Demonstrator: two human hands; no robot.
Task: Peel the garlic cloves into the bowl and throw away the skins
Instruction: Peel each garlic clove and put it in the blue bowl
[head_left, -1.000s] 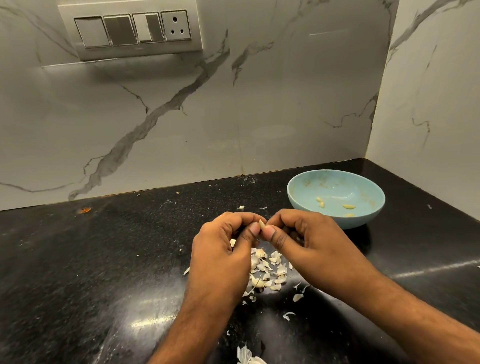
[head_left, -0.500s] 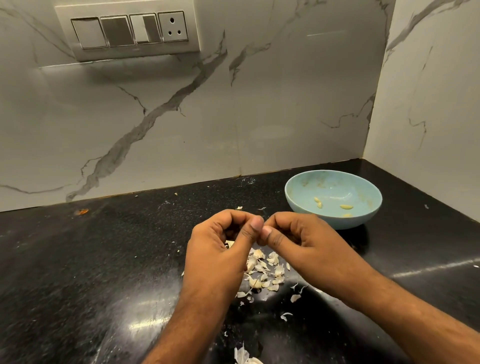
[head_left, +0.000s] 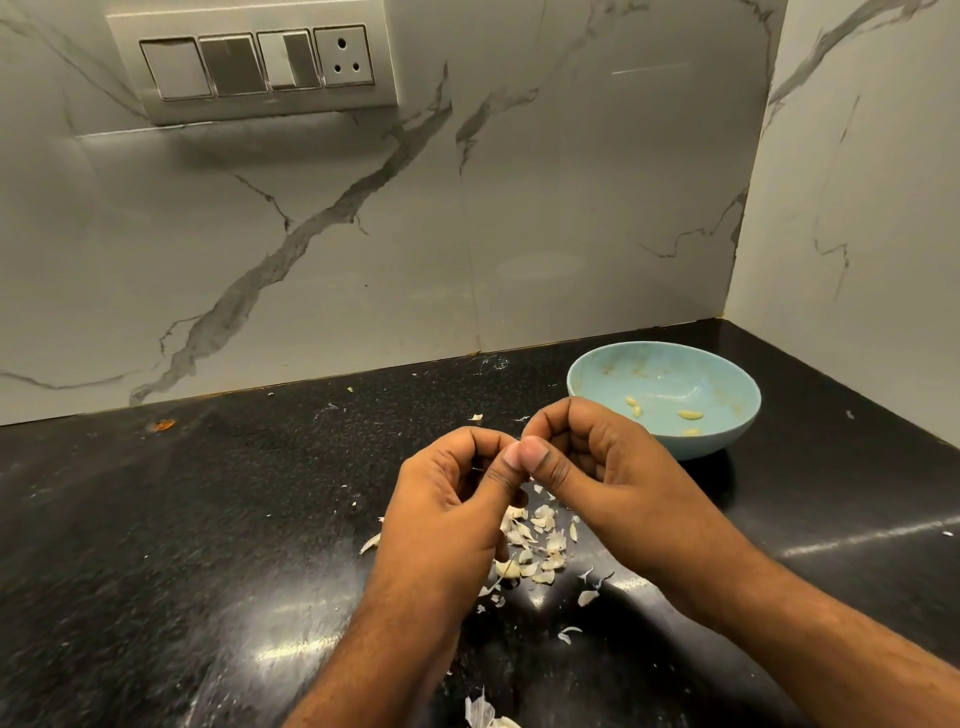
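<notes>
Nearest on black tabletop (head_left: 156, 545): skins (head_left: 535, 545) heaped; above, left hand (head_left: 452, 519) and right hand (head_left: 597, 467) together, thumbs pinching hidden clove, peeling underway; beyond, bowl (head_left: 737, 431) awaiting clove next.

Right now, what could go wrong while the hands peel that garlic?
The piece pinched between the left hand and right hand is almost hidden, so it could slip and miss the bowl, which sits off to the right. The loose skins on the black counter could easily scatter.
</notes>
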